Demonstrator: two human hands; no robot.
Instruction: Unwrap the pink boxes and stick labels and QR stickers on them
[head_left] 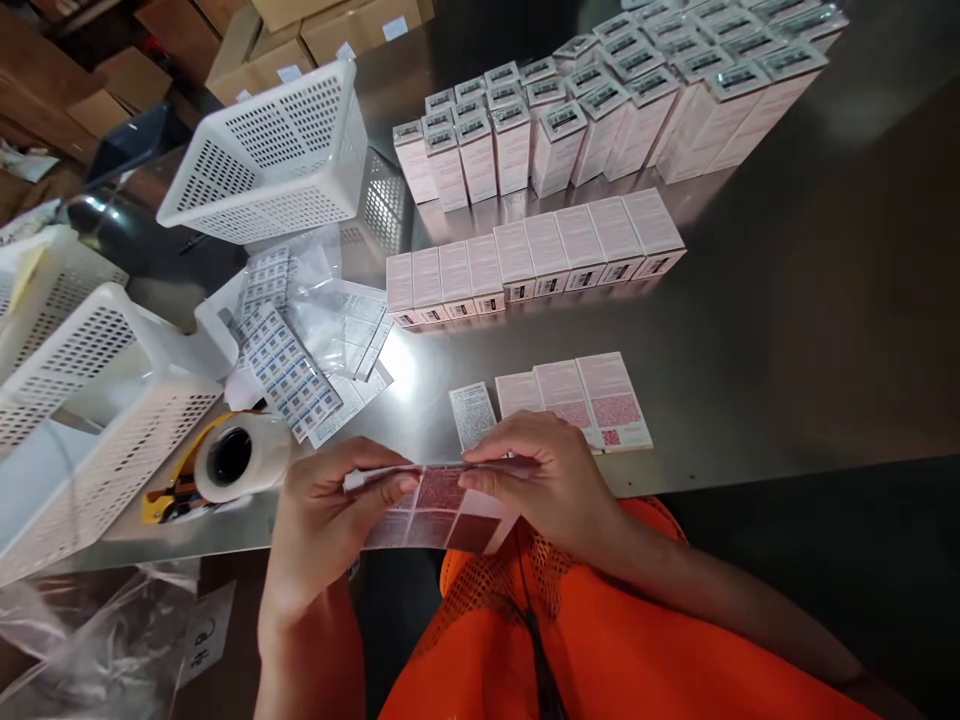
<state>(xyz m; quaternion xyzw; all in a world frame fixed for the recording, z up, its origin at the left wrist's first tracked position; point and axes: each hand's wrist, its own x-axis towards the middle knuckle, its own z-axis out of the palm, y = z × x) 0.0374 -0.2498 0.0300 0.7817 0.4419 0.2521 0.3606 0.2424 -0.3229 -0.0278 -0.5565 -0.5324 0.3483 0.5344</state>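
Above the table's front edge, my left hand (pixel 341 520) pinches the left end of a pink printed panelled piece (pixel 439 495). My right hand (pixel 544 480) grips its right side, thumb and fingers closed on the upper edge. Pale lines divide its face into several panels; I cannot tell if it is folded card or boxes side by side. Just beyond my right hand, pink cartons (pixel 611 395) with red print lie flat, side by side. A small white printed card (pixel 472 415) is left of them, close to my fingers.
Pink boxes form a row (pixel 540 250) and a larger upright group (pixel 555 140) behind. White baskets (pixel 262 190) (pixel 142 390), sticker sheets (pixel 289 365), a tape roll (pixel 240 460) and a yellow tool (pixel 169 500) are on the left. Cardboard boxes (pixel 315 45) stand behind.
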